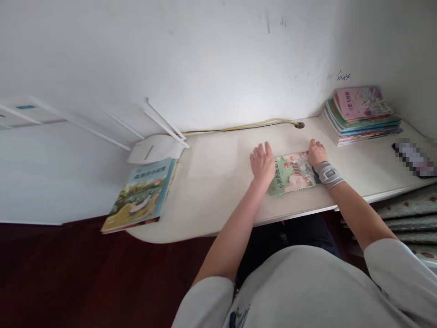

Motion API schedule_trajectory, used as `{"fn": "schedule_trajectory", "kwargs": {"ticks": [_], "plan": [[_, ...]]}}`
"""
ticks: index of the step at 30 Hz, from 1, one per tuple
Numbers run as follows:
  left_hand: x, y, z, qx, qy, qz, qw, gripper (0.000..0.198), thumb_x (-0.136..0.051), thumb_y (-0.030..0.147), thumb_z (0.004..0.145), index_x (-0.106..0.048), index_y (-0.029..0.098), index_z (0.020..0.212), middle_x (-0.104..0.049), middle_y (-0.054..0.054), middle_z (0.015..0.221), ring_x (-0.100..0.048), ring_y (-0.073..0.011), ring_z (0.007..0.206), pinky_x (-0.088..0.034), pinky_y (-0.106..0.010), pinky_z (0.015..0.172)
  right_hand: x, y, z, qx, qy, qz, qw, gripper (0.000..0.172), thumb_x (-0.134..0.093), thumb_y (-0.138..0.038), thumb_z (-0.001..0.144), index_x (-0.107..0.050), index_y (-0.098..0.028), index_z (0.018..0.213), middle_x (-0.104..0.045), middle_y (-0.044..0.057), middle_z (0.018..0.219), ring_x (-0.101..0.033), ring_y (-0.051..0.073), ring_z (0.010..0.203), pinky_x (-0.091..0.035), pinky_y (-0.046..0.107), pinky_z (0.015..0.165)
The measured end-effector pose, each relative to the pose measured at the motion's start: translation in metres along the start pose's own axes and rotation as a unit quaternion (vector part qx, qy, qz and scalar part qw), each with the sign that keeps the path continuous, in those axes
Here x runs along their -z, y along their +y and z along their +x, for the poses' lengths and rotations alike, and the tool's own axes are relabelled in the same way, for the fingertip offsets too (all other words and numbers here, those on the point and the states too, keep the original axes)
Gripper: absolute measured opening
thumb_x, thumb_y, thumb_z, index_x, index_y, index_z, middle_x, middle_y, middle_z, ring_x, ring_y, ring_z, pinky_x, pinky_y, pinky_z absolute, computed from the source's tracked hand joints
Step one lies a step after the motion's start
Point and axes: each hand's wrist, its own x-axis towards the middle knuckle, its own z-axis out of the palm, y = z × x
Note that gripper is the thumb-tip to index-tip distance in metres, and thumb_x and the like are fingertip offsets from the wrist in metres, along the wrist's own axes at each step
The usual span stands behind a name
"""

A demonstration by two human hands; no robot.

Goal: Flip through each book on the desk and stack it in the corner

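Observation:
A thin picture book (292, 175) with a green cover lies flat on the white desk (218, 182) in front of me. My left hand (262, 163) rests on the book's left edge, fingers stretched out flat. My right hand (317, 152) sits at the book's upper right corner, fingers curled down onto it; a grey band with a watch is on that wrist. Neither hand lifts the book.
A stack of picture books (143, 196) hangs over the desk's left front edge. Behind it stands a white router (153, 148) with antennas. A taller pile of books (362, 116) fills the far right corner. A yellow cable (246, 125) runs along the wall.

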Motion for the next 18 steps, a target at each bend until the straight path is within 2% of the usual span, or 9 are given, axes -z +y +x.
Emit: {"fn": "schedule_trajectory", "kwargs": {"ticks": [2,5,8,10,12,15,16,18], "plan": [[-0.002,0.020,-0.017,-0.052,-0.012,0.030,0.998,0.054,-0.028,0.030,0.093,-0.025,0.007,0.142,-0.025,-0.021,0.149,-0.019,-0.0345,0.138,-0.020,-0.052,0.109,0.000,-0.001,0.000,-0.006,-0.005,-0.003,1.000,0.031,-0.043,-0.015,0.084,-0.046,-0.005,0.114,-0.058,0.023,0.106,-0.056,0.028,0.099,-0.042,0.038,0.084],[-0.012,0.041,-0.036,-0.087,-0.100,0.034,0.991,0.066,-0.019,0.048,0.093,-0.021,0.008,0.145,-0.020,-0.019,0.152,-0.012,-0.0350,0.140,-0.016,-0.055,0.110,0.000,0.000,0.000,-0.016,-0.014,0.001,1.000,0.033,-0.046,-0.015,0.083,-0.045,-0.005,0.114,-0.057,0.023,0.106,-0.057,0.028,0.098,-0.042,0.038,0.083],[-0.024,0.045,-0.039,-0.080,-0.163,0.018,0.983,0.074,-0.014,0.057,0.090,-0.018,0.010,0.146,-0.013,-0.016,0.154,-0.006,-0.0354,0.141,-0.010,-0.058,0.110,0.004,0.005,0.001,-0.019,-0.018,0.021,0.999,0.034,-0.049,-0.017,0.081,-0.045,-0.006,0.114,-0.059,0.021,0.102,-0.058,0.028,0.094,-0.042,0.037,0.082],[-0.028,0.042,-0.035,-0.078,-0.179,0.012,0.981,0.075,-0.016,0.060,0.088,-0.014,0.014,0.147,-0.010,-0.012,0.155,-0.003,-0.0349,0.141,-0.007,-0.059,0.111,0.009,0.007,0.001,-0.015,-0.014,0.034,0.999,0.037,-0.049,-0.017,0.081,-0.045,-0.006,0.116,-0.060,0.020,0.100,-0.058,0.028,0.092,-0.043,0.037,0.080],[-0.029,0.038,-0.032,-0.084,-0.176,0.012,0.981,0.076,-0.018,0.062,0.086,-0.013,0.017,0.148,-0.011,-0.011,0.155,-0.004,-0.0353,0.141,-0.006,-0.060,0.110,0.014,0.004,-0.001,0.008,0.017,0.034,0.999,0.042,-0.048,-0.016,0.082,-0.043,-0.004,0.122,-0.058,0.022,0.106,-0.057,0.029,0.097,-0.043,0.040,0.082],[-0.026,0.033,-0.028,-0.116,-0.152,0.012,0.981,0.077,-0.021,0.061,0.086,-0.016,0.015,0.147,-0.019,-0.014,0.153,-0.009,-0.0366,0.140,-0.007,-0.062,0.109,0.017,-0.011,-0.016,0.121,0.076,0.044,0.989,0.046,-0.040,-0.020,0.087,-0.040,-0.004,0.131,-0.048,0.026,0.128,-0.046,0.032,0.118,-0.039,0.046,0.093],[-0.025,0.032,-0.028,-0.128,-0.148,0.011,0.981,0.076,-0.023,0.060,0.086,-0.017,0.014,0.147,-0.021,-0.015,0.152,-0.010,-0.0363,0.140,-0.008,-0.061,0.109,0.016,-0.018,-0.024,0.179,0.070,0.056,0.980,0.047,-0.036,-0.024,0.090,-0.039,-0.005,0.133,-0.046,0.024,0.133,-0.042,0.032,0.124,-0.036,0.048,0.097],[-0.024,0.030,-0.027,-0.144,-0.157,0.011,0.977,0.077,-0.031,0.056,0.085,-0.013,0.015,0.147,-0.020,-0.015,0.153,-0.010,-0.0347,0.141,-0.007,-0.058,0.110,0.010,-0.029,-0.042,0.290,0.015,0.082,0.953,0.053,-0.027,-0.037,0.094,-0.035,-0.007,0.137,-0.045,0.019,0.137,-0.035,0.029,0.131,-0.031,0.049,0.104]]}}
